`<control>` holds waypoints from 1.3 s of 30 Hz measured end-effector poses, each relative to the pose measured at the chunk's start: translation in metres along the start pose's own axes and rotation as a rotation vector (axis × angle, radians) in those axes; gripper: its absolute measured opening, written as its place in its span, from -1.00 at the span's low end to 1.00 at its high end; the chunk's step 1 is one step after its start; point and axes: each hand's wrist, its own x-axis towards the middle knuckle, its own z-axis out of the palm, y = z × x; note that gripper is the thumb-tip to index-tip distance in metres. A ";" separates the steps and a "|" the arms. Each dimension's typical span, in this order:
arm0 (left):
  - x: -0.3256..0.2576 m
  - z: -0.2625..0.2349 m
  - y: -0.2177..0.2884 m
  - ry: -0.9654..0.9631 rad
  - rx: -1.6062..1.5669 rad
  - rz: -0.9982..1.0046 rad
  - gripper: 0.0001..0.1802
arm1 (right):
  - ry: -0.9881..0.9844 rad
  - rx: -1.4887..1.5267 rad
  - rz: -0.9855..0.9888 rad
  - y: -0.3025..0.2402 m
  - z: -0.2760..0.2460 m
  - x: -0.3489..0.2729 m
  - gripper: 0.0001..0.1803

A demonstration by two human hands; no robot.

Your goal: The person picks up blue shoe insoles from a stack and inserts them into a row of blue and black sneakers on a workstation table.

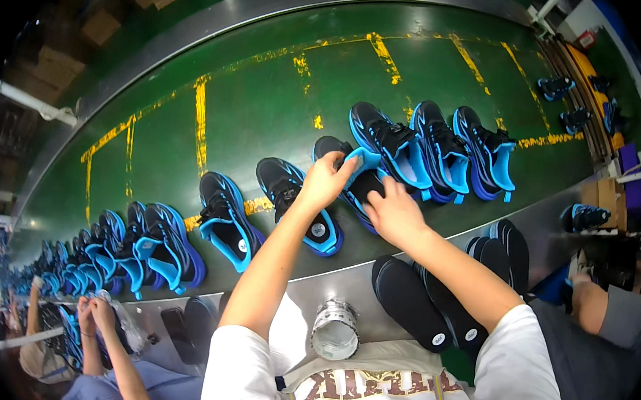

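A black sneaker (328,146) with bright blue trim lies under both my hands, toe pointing away. My left hand (325,181) is closed on its light blue tongue (364,159), pulling the collar up. At the opening, my right hand (397,213) curls its fingers round a black insole (365,183), partly inside the shoe; the fingertips are partly hidden. Just left lies another sneaker (283,178) with a white round sticker inside its heel. Three similar sneakers (441,149) stand close together on the right.
The green belt (261,96) has worn yellow lines. Loose black insoles (410,303) lie on the metal ledge near my right forearm, beside a round container (336,329) close to my body. More sneakers (164,240) line up leftward, where co-workers' hands (95,314) are busy.
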 end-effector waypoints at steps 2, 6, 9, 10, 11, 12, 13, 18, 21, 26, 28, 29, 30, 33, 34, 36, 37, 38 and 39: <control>0.000 -0.003 0.000 -0.003 -0.006 -0.002 -0.38 | -0.209 -0.031 0.023 0.005 -0.024 -0.001 -0.56; 0.002 -0.006 0.010 -0.104 -0.063 -0.046 -0.42 | -0.460 0.045 -0.120 0.027 -0.027 0.018 -0.72; 0.001 -0.008 0.008 -0.131 -0.093 -0.038 -0.46 | -0.385 0.034 -0.211 0.031 -0.018 0.023 -0.81; 0.002 -0.004 0.002 -0.115 -0.103 -0.016 -0.47 | -0.358 0.010 -0.227 0.029 -0.009 0.025 -0.82; 0.003 -0.001 -0.001 -0.100 -0.112 0.005 -0.48 | -0.331 -0.012 -0.243 0.028 0.001 0.027 -0.83; 0.004 0.001 -0.001 -0.099 -0.102 0.006 -0.49 | -0.293 -0.024 -0.253 0.029 0.013 0.030 -0.83; 0.004 0.002 -0.001 -0.098 -0.093 0.008 -0.50 | -0.283 -0.034 -0.245 0.030 0.022 0.032 -0.82; 0.003 0.006 -0.003 -0.062 -0.077 0.049 -0.56 | -0.332 -0.133 -0.229 0.025 0.032 0.037 -0.81; 0.003 0.007 -0.007 -0.064 -0.042 0.048 -0.56 | -0.434 -0.234 -0.273 0.024 0.032 0.044 -0.72; 0.003 0.011 -0.006 -0.046 -0.035 0.092 -0.55 | -0.568 -0.233 -0.134 0.039 0.062 0.055 -0.68; 0.001 0.010 -0.009 -0.004 -0.004 0.057 -0.53 | -0.700 -0.358 -0.270 0.023 0.043 0.063 -0.66; 0.000 0.009 -0.006 0.021 0.028 0.014 -0.51 | -0.762 -0.422 -0.337 0.015 0.033 0.067 -0.66; -0.002 0.011 -0.003 0.044 0.059 -0.029 -0.48 | -0.779 -0.504 -0.417 0.010 0.030 0.071 -0.64; -0.004 0.033 0.018 0.215 0.336 0.006 -0.48 | -0.733 -0.786 -0.756 0.030 0.055 0.080 -0.58; -0.006 0.042 0.015 0.322 0.299 0.062 -0.52 | -0.650 -0.764 -0.813 0.029 0.050 0.080 -0.58; -0.006 0.054 0.004 0.438 0.244 0.134 -0.54 | -0.784 -0.468 -0.520 0.028 0.042 0.078 -0.50; -0.006 0.055 0.001 0.484 0.199 0.171 -0.55 | -0.736 -0.352 -0.491 0.028 0.036 0.075 -0.46; -0.006 0.053 -0.003 0.473 0.155 0.190 -0.56 | -0.688 -0.236 -0.462 0.029 0.031 0.068 -0.41; -0.006 0.053 -0.005 0.457 0.112 0.213 -0.56 | -0.638 -0.118 -0.426 0.031 0.028 0.065 -0.37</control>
